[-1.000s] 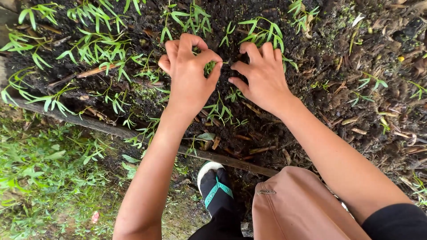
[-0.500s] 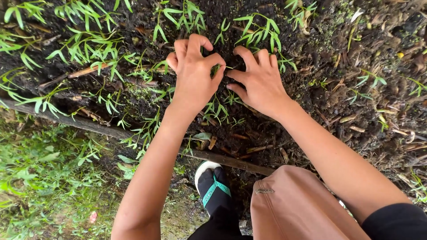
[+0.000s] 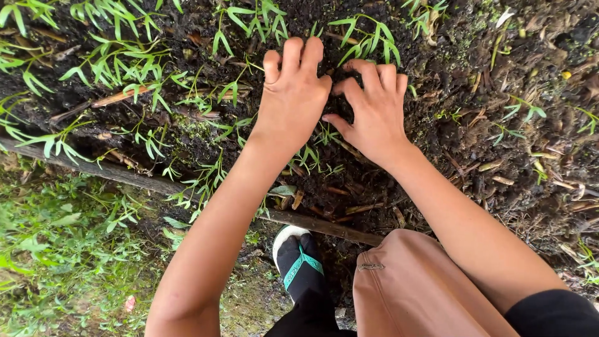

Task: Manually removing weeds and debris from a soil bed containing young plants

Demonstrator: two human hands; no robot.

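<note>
My left hand point(image 3: 293, 93) lies flat on the dark soil point(image 3: 465, 75), palm down, fingers stretched forward and held close together. Touching it on the right, my right hand point(image 3: 374, 106) rests on the soil with its fingers curled like a claw, thumb pointing toward the left hand. Neither hand visibly holds anything. The spot between and under the hands is hidden. Small green seedlings point(image 3: 368, 37) with narrow leaves stand just beyond the fingertips, and more seedlings point(image 3: 309, 156) grow near my wrists.
A dark wooden edge point(image 3: 125, 178) runs slantwise along the bed's near side. Grass point(image 3: 56, 249) grows below it at the left. My foot in a black sandal with a teal strap point(image 3: 301, 265) and my knee in tan cloth point(image 3: 405, 281) are at the bottom.
My left hand has let go of its pinch on a small seedling, moved forward and flattened onto the soil. My right hand shifted slightly right and stays curled on the ground.
</note>
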